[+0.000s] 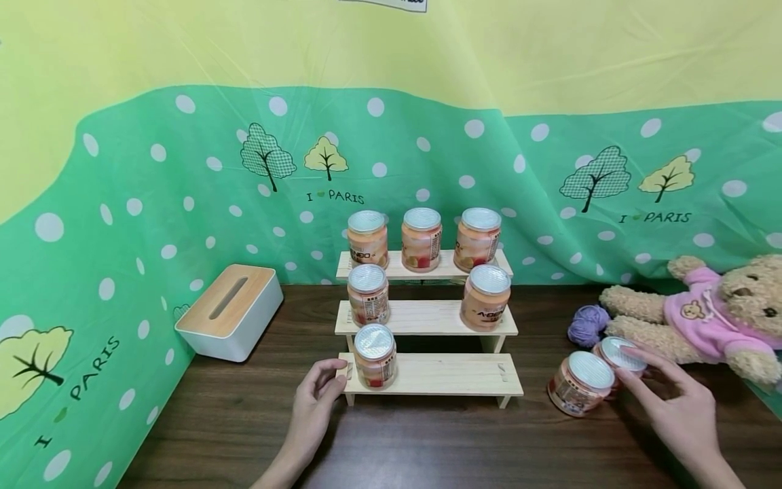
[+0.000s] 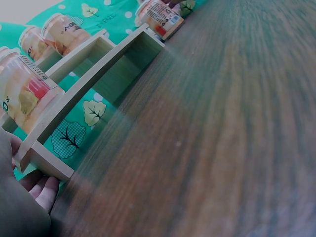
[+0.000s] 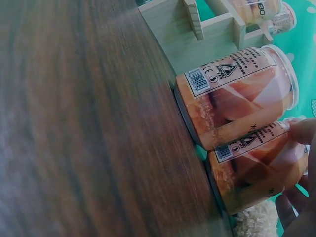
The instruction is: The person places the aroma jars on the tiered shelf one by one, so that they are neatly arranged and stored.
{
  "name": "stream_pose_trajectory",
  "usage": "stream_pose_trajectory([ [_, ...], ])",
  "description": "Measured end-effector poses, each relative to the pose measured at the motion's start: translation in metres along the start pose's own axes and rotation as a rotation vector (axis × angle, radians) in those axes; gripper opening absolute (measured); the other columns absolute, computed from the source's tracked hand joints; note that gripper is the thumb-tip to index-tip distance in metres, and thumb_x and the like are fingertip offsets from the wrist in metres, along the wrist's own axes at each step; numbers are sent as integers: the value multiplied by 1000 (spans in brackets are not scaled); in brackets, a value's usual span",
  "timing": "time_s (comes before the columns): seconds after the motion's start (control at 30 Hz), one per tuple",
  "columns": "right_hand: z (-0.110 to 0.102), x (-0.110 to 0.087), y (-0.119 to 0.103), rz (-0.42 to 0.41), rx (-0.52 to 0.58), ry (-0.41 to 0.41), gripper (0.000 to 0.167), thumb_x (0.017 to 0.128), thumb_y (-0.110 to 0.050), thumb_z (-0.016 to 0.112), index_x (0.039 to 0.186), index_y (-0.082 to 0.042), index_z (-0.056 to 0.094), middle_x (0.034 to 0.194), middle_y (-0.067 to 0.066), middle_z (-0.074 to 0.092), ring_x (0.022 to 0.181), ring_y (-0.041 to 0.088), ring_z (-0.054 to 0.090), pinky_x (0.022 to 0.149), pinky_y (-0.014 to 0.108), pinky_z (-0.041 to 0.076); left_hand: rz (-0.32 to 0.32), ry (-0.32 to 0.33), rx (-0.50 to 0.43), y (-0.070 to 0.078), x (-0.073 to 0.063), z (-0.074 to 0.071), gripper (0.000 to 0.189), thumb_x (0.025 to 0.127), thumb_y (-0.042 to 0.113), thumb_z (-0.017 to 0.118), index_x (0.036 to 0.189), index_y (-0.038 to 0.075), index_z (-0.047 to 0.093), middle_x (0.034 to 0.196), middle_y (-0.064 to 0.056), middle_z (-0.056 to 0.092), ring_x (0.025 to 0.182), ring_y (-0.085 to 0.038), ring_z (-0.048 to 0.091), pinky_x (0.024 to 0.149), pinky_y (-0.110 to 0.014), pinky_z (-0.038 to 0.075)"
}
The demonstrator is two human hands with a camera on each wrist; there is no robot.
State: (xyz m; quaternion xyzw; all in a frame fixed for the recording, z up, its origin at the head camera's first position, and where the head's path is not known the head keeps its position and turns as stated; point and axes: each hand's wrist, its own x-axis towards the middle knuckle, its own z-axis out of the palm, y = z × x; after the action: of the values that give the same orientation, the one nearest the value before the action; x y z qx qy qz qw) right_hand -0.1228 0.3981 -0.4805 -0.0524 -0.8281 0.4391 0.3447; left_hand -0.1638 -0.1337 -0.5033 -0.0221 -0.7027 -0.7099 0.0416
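Observation:
A three-step wooden display shelf (image 1: pixel 449 373) carries clear jars with silver lids and orange printed labels. My left hand (image 1: pixel 314 401) grips the left end of its lowest step, beside a jar (image 1: pixel 375 360) standing there. In the left wrist view, fingers bend around the shelf leg (image 2: pixel 49 160). Right of the shelf, two more jars stand on the table close together. My right hand (image 1: pixel 681 401) holds the rear jar (image 3: pixel 256 173) near its lid, between thumb and fingers. The front jar (image 1: pixel 580 384) is untouched and partly hides the rear one in the head view.
Three jars stand on the top step (image 1: pixel 394 263), two on the middle step (image 1: pixel 427 318) at its ends. A white tissue box with wooden lid (image 1: pixel 235 309) sits at left. A purple yarn ball (image 1: pixel 588 326) and teddy bear (image 1: pixel 702 312) lie at right. Green printed cloth (image 1: pixel 421 163) hangs behind.

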Motion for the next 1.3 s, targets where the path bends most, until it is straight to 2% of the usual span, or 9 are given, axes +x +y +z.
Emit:
stream_pose_trajectory([
  [0.23, 0, 1, -2, -74, 3, 75, 45, 80, 24, 84, 123, 10, 79, 123, -34, 72, 110, -12, 67, 93, 4, 46, 0, 2, -3, 0, 0, 0, 27, 110, 6, 66, 133, -7, 65, 144, -24, 67, 130, -9, 62, 103, -21, 55],
  [0.37, -2, 2, -4, -140, 19, 130, 44, 80, 24, 83, 122, 12, 78, 122, -30, 75, 107, -11, 68, 92, 6, 47, -1, 2, -5, 0, 0, 0, 27, 110, 6, 66, 133, -7, 65, 144, -25, 67, 134, -18, 62, 103, -21, 55],
  [0.53, -9, 7, -8, -244, 40, 167, 37, 84, 17, 84, 120, 15, 78, 124, -26, 76, 119, -8, 68, 99, 7, 46, -3, 4, -8, 0, 0, 0, 27, 110, 5, 65, 133, -7, 65, 145, -25, 67, 141, -32, 59, 103, -20, 55],
  [0.63, -13, 9, -11, -308, 84, 179, 34, 87, 10, 85, 119, 18, 76, 127, -20, 77, 125, -3, 69, 103, 9, 47, -5, 6, -9, 0, 0, 1, 26, 109, 4, 65, 133, -7, 65, 144, -25, 68, 140, -32, 59, 102, -21, 55],
  [0.7, -15, 10, -14, -327, 105, 184, 32, 89, 9, 84, 118, 20, 75, 128, -18, 77, 120, -3, 70, 100, 10, 49, -6, 6, -7, 0, 0, 1, 26, 110, 5, 65, 133, -7, 65, 144, -24, 68, 139, -29, 60, 102, -21, 55],
  [0.9, -15, 9, -28, -299, 249, 228, 31, 86, 20, 77, 116, 27, 70, 127, -5, 80, 88, -6, 70, 74, 3, 49, -6, 8, -2, 0, 0, 0, 26, 110, 5, 65, 133, -7, 65, 143, -24, 68, 135, -23, 62, 102, -21, 56],
  [1.03, -16, 9, -34, -308, 325, 252, 31, 86, 22, 76, 115, 31, 67, 130, 3, 79, 98, 0, 73, 77, 4, 51, -6, 7, -3, 0, 0, 0, 26, 109, 5, 65, 133, -7, 65, 144, -24, 68, 135, -23, 62, 101, -22, 56],
  [1.13, -19, 9, -38, -291, 276, 260, 31, 89, 20, 74, 118, 30, 67, 133, 0, 77, 105, 1, 72, 83, 4, 51, -4, 6, -4, 0, 0, 0, 26, 109, 5, 65, 133, -7, 65, 144, -24, 68, 135, -23, 62, 102, -22, 56],
  [1.3, -25, 6, -50, -196, 148, 264, 33, 93, 18, 71, 125, 25, 68, 139, -3, 74, 94, -5, 67, 77, 3, 48, -5, 7, 0, 0, 0, 0, 26, 109, 5, 65, 133, -6, 66, 144, -24, 68, 135, -22, 62, 102, -22, 56],
])
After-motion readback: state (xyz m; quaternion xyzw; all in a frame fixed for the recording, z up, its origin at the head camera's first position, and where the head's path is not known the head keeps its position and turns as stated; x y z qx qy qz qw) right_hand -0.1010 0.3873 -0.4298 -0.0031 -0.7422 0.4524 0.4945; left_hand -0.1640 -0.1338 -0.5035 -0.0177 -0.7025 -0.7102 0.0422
